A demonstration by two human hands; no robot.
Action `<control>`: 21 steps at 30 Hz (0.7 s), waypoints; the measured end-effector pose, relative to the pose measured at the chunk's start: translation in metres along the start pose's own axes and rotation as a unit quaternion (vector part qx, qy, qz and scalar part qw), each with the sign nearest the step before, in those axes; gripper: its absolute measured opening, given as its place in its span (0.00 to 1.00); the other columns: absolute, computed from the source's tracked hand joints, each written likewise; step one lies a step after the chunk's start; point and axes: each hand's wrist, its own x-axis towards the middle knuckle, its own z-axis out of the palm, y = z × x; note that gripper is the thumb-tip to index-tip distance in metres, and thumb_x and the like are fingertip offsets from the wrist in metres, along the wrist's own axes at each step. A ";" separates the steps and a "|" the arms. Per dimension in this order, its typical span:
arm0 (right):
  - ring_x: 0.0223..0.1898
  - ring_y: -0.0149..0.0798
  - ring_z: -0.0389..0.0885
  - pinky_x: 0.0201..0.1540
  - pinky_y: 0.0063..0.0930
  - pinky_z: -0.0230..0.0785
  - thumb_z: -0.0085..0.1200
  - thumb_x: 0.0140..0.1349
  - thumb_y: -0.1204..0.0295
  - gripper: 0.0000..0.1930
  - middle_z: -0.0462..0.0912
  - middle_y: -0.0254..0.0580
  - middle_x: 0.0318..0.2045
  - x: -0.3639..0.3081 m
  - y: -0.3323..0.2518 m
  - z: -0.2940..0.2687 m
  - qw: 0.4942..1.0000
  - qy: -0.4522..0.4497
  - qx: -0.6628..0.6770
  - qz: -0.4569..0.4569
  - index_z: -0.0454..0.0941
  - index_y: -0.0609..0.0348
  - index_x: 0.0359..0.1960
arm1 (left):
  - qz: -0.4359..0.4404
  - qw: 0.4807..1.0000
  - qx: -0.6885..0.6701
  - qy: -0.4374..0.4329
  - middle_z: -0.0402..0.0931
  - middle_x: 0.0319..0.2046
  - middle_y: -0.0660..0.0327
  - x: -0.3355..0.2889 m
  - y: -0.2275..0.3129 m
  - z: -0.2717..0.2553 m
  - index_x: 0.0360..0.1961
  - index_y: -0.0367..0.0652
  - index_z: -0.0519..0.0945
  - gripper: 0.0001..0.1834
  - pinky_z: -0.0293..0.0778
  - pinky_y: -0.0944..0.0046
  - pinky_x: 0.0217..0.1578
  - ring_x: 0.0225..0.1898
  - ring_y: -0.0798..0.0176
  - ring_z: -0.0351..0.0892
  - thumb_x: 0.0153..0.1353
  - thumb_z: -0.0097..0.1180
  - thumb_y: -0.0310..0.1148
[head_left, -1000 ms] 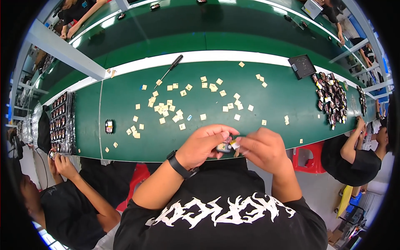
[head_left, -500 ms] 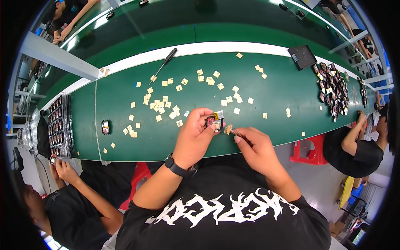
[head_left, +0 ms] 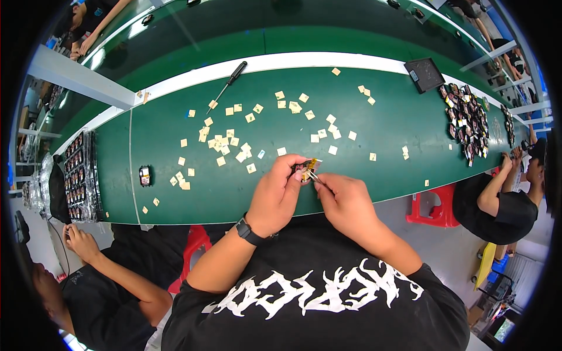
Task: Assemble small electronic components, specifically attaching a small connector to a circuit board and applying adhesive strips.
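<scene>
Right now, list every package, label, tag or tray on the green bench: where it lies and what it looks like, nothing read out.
Small square cream labels: scattered across the green table top, thickest left of centre.
Black flat square tray: far right edge, lying flat.
Clear plastic trays of small dark parts: left end, stacked.
Small dark part with yellow tag: in the left hand grip, right hand touching it with a thin tool.

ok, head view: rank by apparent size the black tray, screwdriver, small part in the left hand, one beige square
1. black tray
2. screwdriver: longer than the tray but far thinner, so the top two are close
3. small part, partly hidden by the left hand
4. beige square, much like the part; unsure
</scene>
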 end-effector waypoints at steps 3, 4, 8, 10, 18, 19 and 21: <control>0.30 0.62 0.80 0.33 0.51 0.70 0.57 0.64 0.78 0.03 0.81 0.56 0.27 0.001 -0.002 0.001 1.000 0.004 0.000 0.007 0.78 0.66 0.34 | -0.055 0.996 -0.067 -0.016 0.77 0.55 0.51 0.002 -0.003 -0.003 0.61 0.35 0.66 0.14 0.80 0.59 0.57 0.55 0.61 0.80 0.77 0.41 0.24; 0.30 0.62 0.80 0.32 0.50 0.70 0.57 0.64 0.78 0.03 0.81 0.56 0.27 0.001 -0.002 0.001 1.000 0.005 0.005 0.010 0.79 0.66 0.35 | -0.065 0.992 -0.107 -0.015 0.76 0.55 0.51 0.003 -0.004 -0.004 0.61 0.35 0.66 0.14 0.80 0.59 0.57 0.56 0.60 0.81 0.77 0.40 0.24; 0.29 0.59 0.81 0.31 0.47 0.71 0.57 0.65 0.78 0.03 0.81 0.55 0.27 0.000 0.000 0.001 0.999 0.004 0.027 0.019 0.80 0.66 0.36 | -0.082 0.984 -0.155 -0.018 0.76 0.55 0.51 0.004 -0.005 -0.007 0.61 0.35 0.67 0.14 0.80 0.58 0.58 0.57 0.58 0.80 0.77 0.40 0.25; 0.28 0.57 0.81 0.31 0.44 0.71 0.58 0.65 0.77 0.04 0.82 0.54 0.27 0.000 0.001 0.001 0.999 0.007 0.043 0.023 0.81 0.66 0.38 | -0.094 0.980 -0.175 -0.012 0.75 0.55 0.51 0.005 -0.003 -0.006 0.62 0.34 0.67 0.15 0.80 0.57 0.58 0.58 0.56 0.80 0.78 0.40 0.26; 0.25 0.33 0.80 0.30 0.28 0.71 0.58 0.69 0.76 0.05 0.83 0.42 0.25 -0.002 0.006 0.007 0.991 0.019 0.120 0.051 0.83 0.66 0.40 | -0.129 0.962 -0.241 0.015 0.76 0.56 0.50 0.007 0.005 -0.008 0.64 0.33 0.67 0.18 0.81 0.57 0.57 0.57 0.56 0.81 0.78 0.41 0.28; 0.27 0.28 0.79 0.30 0.25 0.70 0.58 0.70 0.75 0.06 0.83 0.38 0.26 -0.003 0.005 0.006 0.982 0.011 0.166 0.089 0.82 0.66 0.41 | -0.132 0.958 -0.252 0.026 0.77 0.57 0.49 0.007 0.004 -0.008 0.63 0.33 0.67 0.17 0.81 0.56 0.57 0.56 0.55 0.82 0.78 0.41 0.29; 0.29 0.23 0.78 0.31 0.22 0.69 0.58 0.71 0.74 0.06 0.83 0.34 0.27 -0.006 0.007 0.005 0.969 0.001 0.212 0.127 0.82 0.66 0.41 | -0.131 0.956 -0.259 0.036 0.77 0.57 0.48 0.006 0.003 -0.007 0.62 0.33 0.68 0.17 0.81 0.56 0.57 0.56 0.55 0.82 0.77 0.41 0.28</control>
